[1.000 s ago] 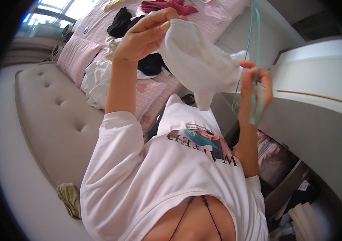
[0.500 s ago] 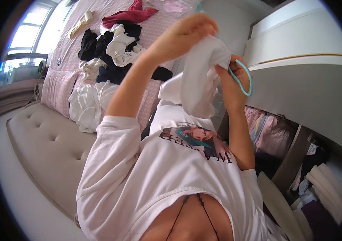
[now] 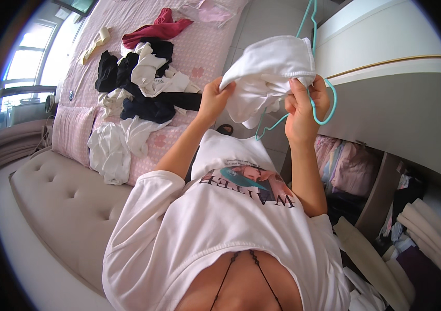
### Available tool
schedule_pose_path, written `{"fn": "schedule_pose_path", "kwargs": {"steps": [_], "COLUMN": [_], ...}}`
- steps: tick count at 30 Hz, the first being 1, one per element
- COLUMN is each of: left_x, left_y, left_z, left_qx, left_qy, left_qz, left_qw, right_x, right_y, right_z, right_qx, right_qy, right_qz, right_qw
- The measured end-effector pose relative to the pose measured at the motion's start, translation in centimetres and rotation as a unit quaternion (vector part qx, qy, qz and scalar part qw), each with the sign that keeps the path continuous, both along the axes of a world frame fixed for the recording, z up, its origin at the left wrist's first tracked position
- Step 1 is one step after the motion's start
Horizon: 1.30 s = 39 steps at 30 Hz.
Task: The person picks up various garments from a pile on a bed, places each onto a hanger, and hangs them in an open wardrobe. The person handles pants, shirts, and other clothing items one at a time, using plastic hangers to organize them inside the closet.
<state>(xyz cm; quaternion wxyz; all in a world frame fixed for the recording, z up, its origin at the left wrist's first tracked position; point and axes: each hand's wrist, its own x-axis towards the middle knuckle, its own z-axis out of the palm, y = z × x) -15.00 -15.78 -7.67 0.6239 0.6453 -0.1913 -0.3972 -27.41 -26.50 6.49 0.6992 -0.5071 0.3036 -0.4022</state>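
A white garment (image 3: 267, 59) with a stitched edge is stretched between my two hands in front of my chest. My left hand (image 3: 217, 98) pinches its left side, fingers closed on the cloth. By the stitched edge, my right hand (image 3: 306, 106) is closed on the same garment, and the turquoise hanger (image 3: 330, 106) passes through its fingers. The hanger's hook curves out to the right of that hand. Its thin frame extends above and below the cloth, partly hidden behind it. What kind of garment this is I cannot tell.
Black and white clothes (image 3: 145, 78) lie heaped on the pink bed (image 3: 205, 36), with a red garment (image 3: 158, 29) beyond. A tufted beige headboard (image 3: 67, 192) stands at left. A grey cabinet (image 3: 386, 114) borders my right, with folded clothes (image 3: 422, 233) on the lower shelves.
My left hand has come down and toward me and now grips the garment's left side. The garment is spread wider, and more of the hanger shows.
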Motion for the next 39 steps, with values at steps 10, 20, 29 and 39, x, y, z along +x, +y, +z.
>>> {"fn": "schedule_pose_path", "kwargs": {"steps": [10, 20, 29, 39], "left_x": [1.5, 0.5, -2.8, -10.0], "left_y": [-3.6, -8.9, -10.9, -9.3], "left_z": [3.6, 10.9, 11.2, 11.9], "left_qx": [-0.01, -0.007, -0.134, -0.375], "left_qy": [0.088, -0.376, -0.512, -0.603], "left_qz": [0.086, -0.248, -0.375, -0.327], "left_qw": [0.992, 0.893, 0.761, 0.624], "right_x": [-7.4, -19.3, -17.1, -15.6], "right_y": [-0.6, 2.4, 4.9, 5.2], "right_z": [-3.1, 1.5, 1.0, -3.7], "right_qx": [-0.155, -0.077, -0.172, -0.113], "right_qy": [0.202, 0.275, 0.323, 0.289], "right_qz": [-0.002, -0.072, -0.006, -0.197], "right_qw": [0.967, 0.956, 0.931, 0.93]}}
